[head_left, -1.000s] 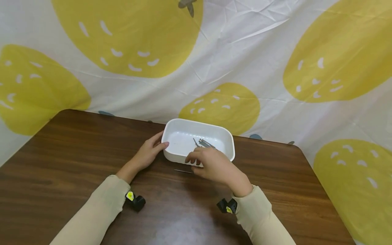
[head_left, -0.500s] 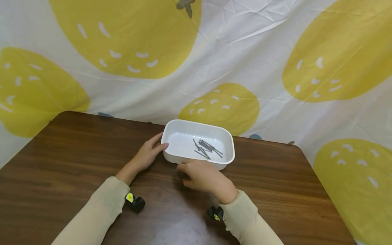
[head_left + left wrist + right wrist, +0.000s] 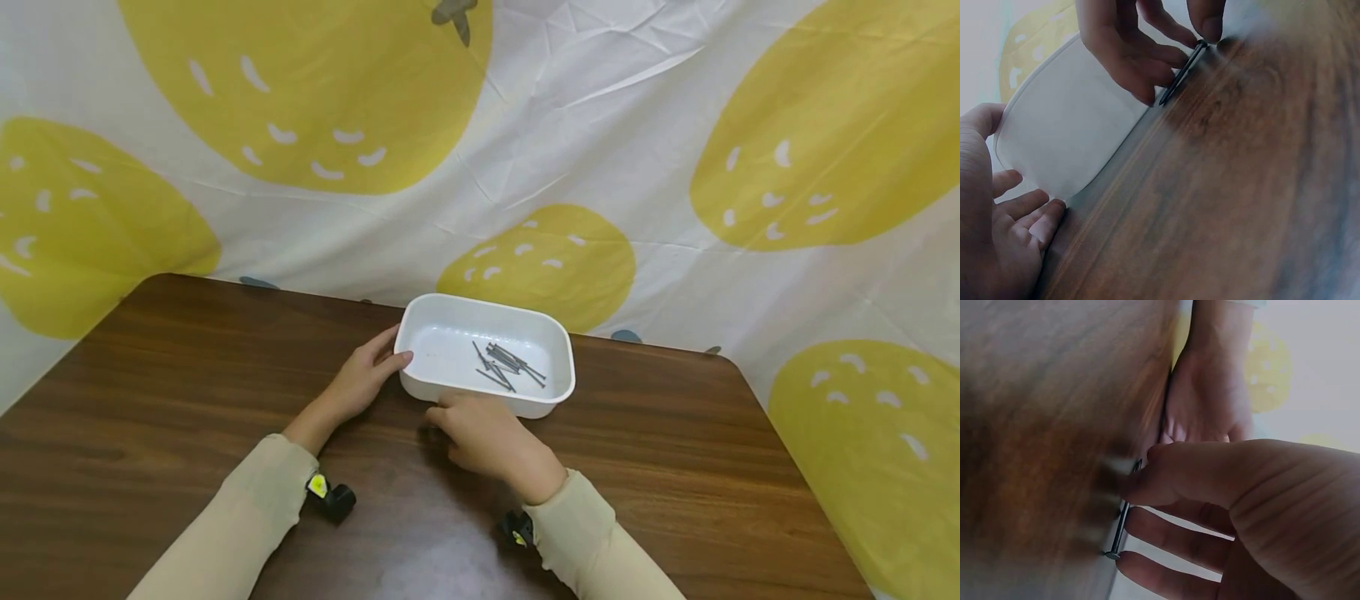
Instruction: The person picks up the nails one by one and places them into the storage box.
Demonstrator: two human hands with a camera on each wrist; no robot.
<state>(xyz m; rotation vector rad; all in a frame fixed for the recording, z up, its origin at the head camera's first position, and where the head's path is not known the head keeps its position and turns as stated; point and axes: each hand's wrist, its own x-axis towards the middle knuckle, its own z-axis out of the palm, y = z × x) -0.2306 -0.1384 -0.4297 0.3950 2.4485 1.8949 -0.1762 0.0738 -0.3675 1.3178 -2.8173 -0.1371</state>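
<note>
A white rectangular tray (image 3: 480,390) stands near the table's far edge. Several nails (image 3: 501,360) lie loose on its floor, right of the middle. My left hand (image 3: 358,379) holds the tray's left end, thumb over the rim and fingers against the outer wall, as the left wrist view shows. In front of the tray, my right hand (image 3: 483,433) is down at the tabletop. There its thumb and fingers pinch a single dark nail (image 3: 1121,528), whose flat head shows in the right wrist view. The head view hides this nail behind the hand.
The dark brown wooden table (image 3: 187,367) has rounded far corners. Behind it hangs a white cloth (image 3: 562,150) with large yellow fruit prints, close to the tray's back. A small black camera (image 3: 337,502) sits at the left wrist.
My right hand has come down from over the tray's front rim to the tabletop before it, reaching the nail lying there. The left hand and tray stay in place.
</note>
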